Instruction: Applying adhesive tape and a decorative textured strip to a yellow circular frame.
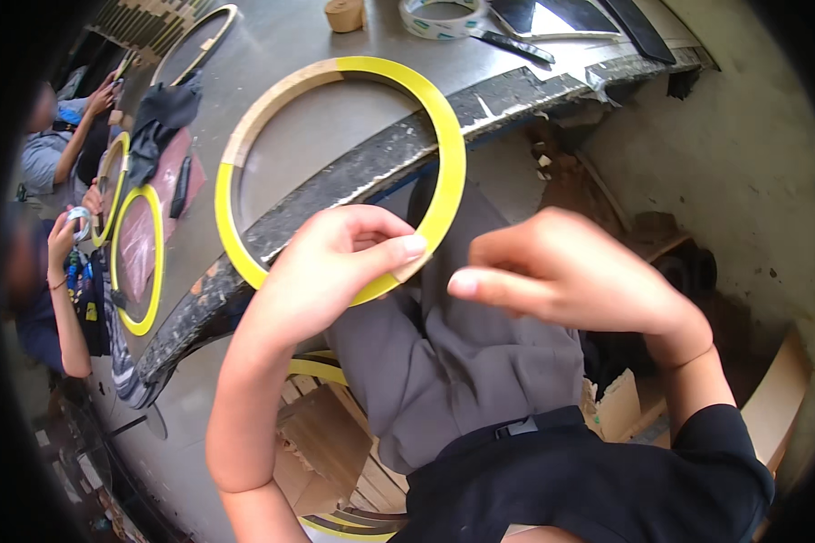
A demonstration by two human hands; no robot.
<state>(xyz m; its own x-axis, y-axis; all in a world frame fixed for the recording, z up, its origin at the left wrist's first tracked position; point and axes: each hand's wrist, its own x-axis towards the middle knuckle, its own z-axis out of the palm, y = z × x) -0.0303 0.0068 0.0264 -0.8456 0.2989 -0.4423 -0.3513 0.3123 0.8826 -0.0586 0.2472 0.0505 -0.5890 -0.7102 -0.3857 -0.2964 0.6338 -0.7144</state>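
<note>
A large flat ring [451,136], mostly yellow with a bare tan stretch at its upper left, leans across the table edge above my lap. My left hand [326,262] grips its lower part, thumb on the face and fingers curled behind. Beside the thumb, a short tan patch [413,268] interrupts the yellow. To the right of that patch, apart from the ring, my right hand [561,271] is closed, its fingers curled and its thumb stretched towards the ring. Whatever those fingers may hold is hidden.
On the grey table [371,118] are a tape roll [442,18], a brown roll [344,15] and a black cutter knife [513,47]. At left, a co-worker's hand [62,242] holds a small roll near more yellow rings [158,271]. Cardboard [330,443] lies below.
</note>
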